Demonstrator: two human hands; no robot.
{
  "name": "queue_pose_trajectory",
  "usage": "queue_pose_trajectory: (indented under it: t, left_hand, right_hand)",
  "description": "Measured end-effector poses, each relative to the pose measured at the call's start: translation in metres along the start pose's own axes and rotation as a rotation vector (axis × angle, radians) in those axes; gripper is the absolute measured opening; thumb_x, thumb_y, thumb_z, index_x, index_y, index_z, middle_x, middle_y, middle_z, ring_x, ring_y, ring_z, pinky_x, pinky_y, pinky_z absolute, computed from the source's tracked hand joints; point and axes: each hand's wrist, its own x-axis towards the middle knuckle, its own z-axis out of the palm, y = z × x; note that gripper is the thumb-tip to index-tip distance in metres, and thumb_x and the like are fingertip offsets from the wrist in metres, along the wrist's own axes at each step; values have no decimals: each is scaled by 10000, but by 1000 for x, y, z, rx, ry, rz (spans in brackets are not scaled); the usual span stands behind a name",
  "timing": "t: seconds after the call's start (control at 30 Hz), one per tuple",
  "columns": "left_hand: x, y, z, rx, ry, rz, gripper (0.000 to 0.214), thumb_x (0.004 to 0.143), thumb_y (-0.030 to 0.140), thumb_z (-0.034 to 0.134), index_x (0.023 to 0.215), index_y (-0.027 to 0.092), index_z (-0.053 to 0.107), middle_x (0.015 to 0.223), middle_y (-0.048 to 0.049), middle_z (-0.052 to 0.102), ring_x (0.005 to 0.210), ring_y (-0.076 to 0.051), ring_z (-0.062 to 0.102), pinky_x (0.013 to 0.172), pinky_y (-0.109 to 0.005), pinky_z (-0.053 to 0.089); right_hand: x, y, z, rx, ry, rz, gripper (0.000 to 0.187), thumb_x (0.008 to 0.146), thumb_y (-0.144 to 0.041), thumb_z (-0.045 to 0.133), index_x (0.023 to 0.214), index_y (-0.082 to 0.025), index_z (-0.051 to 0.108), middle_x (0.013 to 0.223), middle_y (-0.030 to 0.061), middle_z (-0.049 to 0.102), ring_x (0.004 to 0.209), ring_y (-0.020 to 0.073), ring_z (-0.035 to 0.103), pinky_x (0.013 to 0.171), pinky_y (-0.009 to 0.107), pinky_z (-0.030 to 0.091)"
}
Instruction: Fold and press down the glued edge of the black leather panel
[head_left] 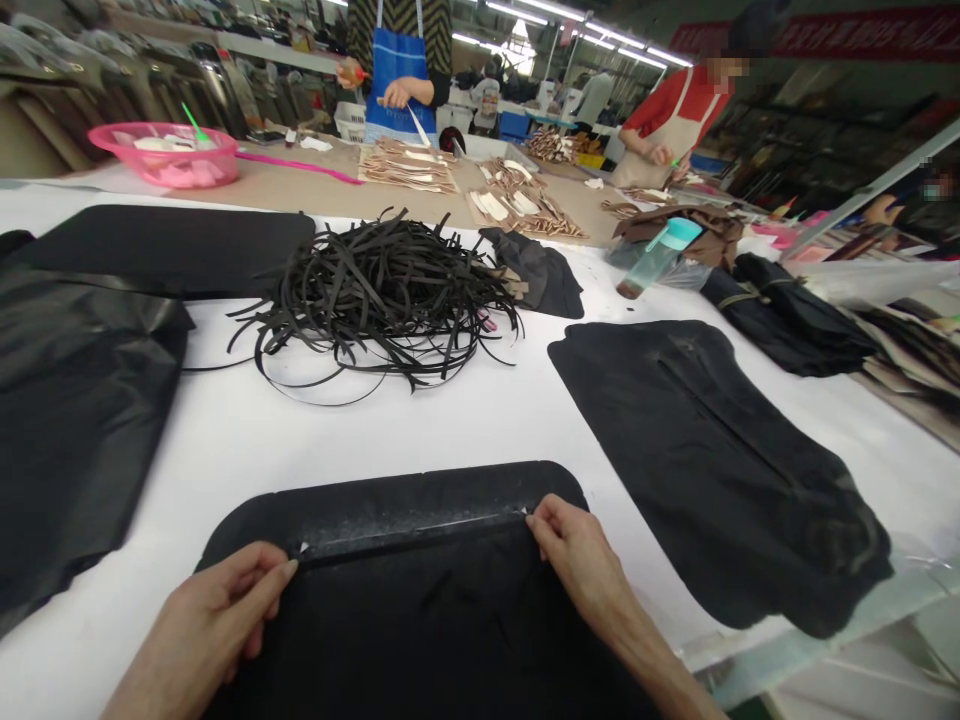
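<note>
A black panel with rounded corners lies in front of me on the white tabletop. Across its upper part runs a long narrow strip, whitish and shiny as if smeared, with a small white bit at each end. At the strip's left end, thumb and fingers of my left hand pinch the black material. My right hand pinches it in the same way at the right end. What exactly lies between the fingertips is partly hidden by them.
Beyond the panel lies a tangled heap of black strips. Black pieces lie to the right, and a dark sheet to the left. Farther back are a pink basin, a teal-lidded bottle and two aproned people.
</note>
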Motion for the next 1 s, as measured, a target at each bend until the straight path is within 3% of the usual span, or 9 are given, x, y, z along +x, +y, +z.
queue_pose_trajectory:
  t: [0.37, 0.63, 0.8, 1.0]
  left_hand:
    - [-2, 2, 2, -73, 64, 65, 355, 734, 553, 475, 639, 213, 443, 394, 96, 352, 330, -85, 322, 324, -180, 239]
    - [-8, 9, 0, -75, 103, 147, 199, 795, 335, 401, 665, 203, 473, 457, 84, 414, 345, -74, 397, 341, -160, 270]
    - [-7, 6, 0, -77, 130, 136, 172, 783, 315, 417, 669, 203, 482, 452, 85, 429, 328, -74, 403, 333, -161, 268]
    - [-4, 4, 1, -92, 126, 143, 165, 771, 306, 438, 644, 203, 467, 425, 96, 411, 307, -67, 390, 329, -160, 256]
  right_hand:
    - [4, 11, 9, -75, -24, 1, 279, 852, -396, 351, 633, -229, 394, 535, -39, 475, 539, 143, 475, 504, 263, 274]
    - [9, 24, 14, -100, -98, 6, 365, 835, -538, 254, 673, -242, 394, 557, -39, 434, 558, 155, 465, 536, 270, 320]
    - [12, 29, 13, -85, -145, 10, 383, 816, -562, 251, 676, -244, 411, 585, -32, 462, 592, 164, 487, 559, 273, 338]
    - [14, 34, 13, -63, -110, -31, 368, 812, -537, 289, 633, -236, 402, 550, -37, 455, 558, 150, 462, 539, 262, 329]
